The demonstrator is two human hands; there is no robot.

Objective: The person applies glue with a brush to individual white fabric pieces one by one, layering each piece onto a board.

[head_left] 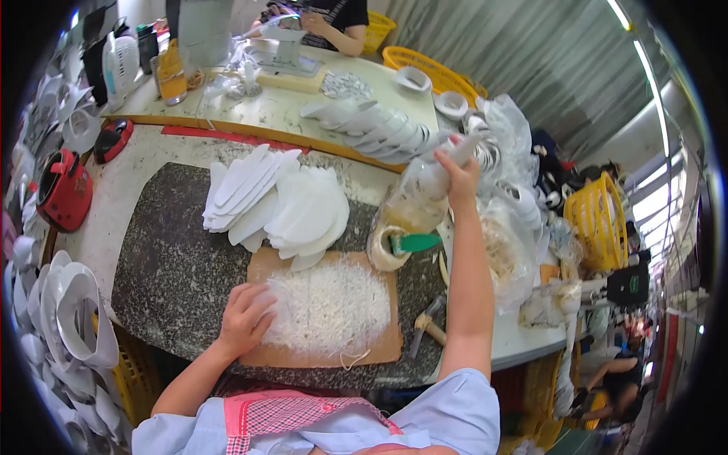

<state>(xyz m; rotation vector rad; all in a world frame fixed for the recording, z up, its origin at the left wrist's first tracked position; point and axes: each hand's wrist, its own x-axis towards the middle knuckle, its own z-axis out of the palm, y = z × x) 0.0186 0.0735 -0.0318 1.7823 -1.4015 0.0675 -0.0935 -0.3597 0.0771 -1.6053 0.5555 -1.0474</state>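
My right hand [459, 176] is wrapped around the upper end of a clear plastic bottle [418, 189] with yellowish liquid low inside it. Just below the bottle stands a glue-crusted jar [388, 258], and a green-handled brush [417, 243] rests in it. My left hand [247, 315] lies with bent, slightly parted fingers on the left edge of a cardboard sheet [326, 358]. White, flaky residue [334, 303] coats the cardboard. Beyond it, flat white sole-shaped pieces [311, 208] lie fanned in an overlapping pile.
A hammer [429, 329] lies right of the cardboard. White curved parts [379, 129] line the far table, where another person's hand [315, 24] is at work. At left are a red container [64, 189] and stacked white parts [80, 311]. A yellow basket [595, 224] stands at right.
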